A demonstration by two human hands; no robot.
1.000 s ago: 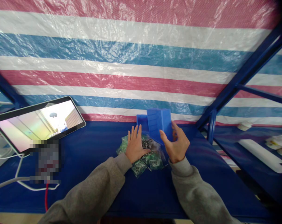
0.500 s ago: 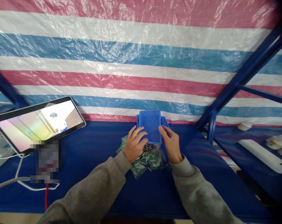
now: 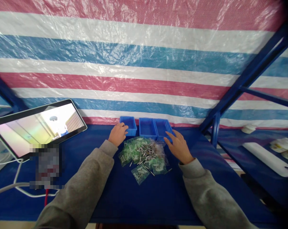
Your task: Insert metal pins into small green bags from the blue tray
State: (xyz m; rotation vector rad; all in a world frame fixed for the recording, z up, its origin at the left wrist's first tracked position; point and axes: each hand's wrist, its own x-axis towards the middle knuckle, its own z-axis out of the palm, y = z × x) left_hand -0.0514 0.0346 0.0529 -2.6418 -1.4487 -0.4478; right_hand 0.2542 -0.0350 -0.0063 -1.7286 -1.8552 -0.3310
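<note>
Three small blue plastic bins stand in a row at the back of the table: a left bin [image 3: 132,131], a middle bin [image 3: 148,127] and a right bin [image 3: 161,124]. My left hand [image 3: 118,134] grips the left bin by its near left side, the fingers bent over the rim. Beside the right bin's near right corner is my right hand [image 3: 179,146], fingers spread and holding nothing. Between my hands lies a pile of thin metal pins [image 3: 147,151] on clear bags [image 3: 127,152] of small greenish-looking parts. One small bag [image 3: 140,173] lies nearest me.
A tablet [image 3: 42,125] leans at the left, with white cables [image 3: 17,175] and a blurred-out object [image 3: 48,167] before it. Blue metal frame bars [image 3: 216,127] rise at the right. A striped plastic sheet [image 3: 144,79] hangs behind the blue table [image 3: 144,203].
The blue bin that was between both hands now stands at the left of the row. My left hand moved left with it; my right hand let go and opened, shifting slightly right.
</note>
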